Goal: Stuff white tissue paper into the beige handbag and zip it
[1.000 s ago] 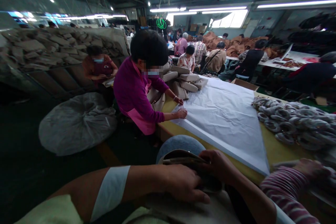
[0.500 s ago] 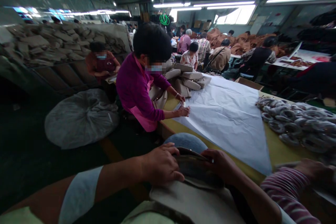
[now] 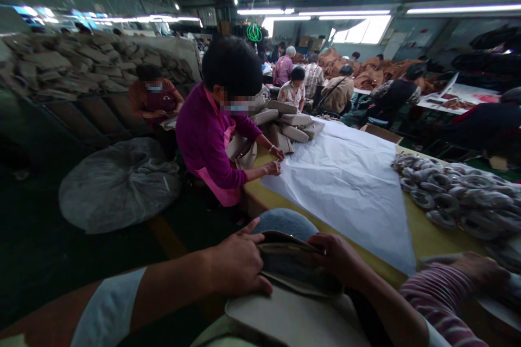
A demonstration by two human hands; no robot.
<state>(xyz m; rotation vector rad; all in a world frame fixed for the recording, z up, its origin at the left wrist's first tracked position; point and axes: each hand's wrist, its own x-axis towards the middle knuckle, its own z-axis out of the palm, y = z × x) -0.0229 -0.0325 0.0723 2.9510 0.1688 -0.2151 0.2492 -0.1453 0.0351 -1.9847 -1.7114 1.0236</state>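
Note:
A beige bag [image 3: 293,320] lies on my lap with its dark opening [image 3: 299,268] facing up. My left hand [image 3: 238,263] grips the near left edge of that opening, index finger raised. My right hand [image 3: 340,257] holds the opposite edge, fingers curled over the rim. Both hands pull the mouth of the bag apart. My knee in blue denim [image 3: 285,221] shows just beyond the bag.
A yellow table [image 3: 427,233] carries a large white paper sheet [image 3: 345,184] and a heap of coiled straps [image 3: 451,195]. A co-worker in purple [image 3: 211,141] leans over the sheet. A striped sleeve [image 3: 439,293] reaches in at right. A grey sack [image 3: 118,184] lies on the floor.
My left hand slid back from the top of the bag to the opening's left edge, and the opening is now spread wider. The co-worker's hands shifted along the paper's edge.

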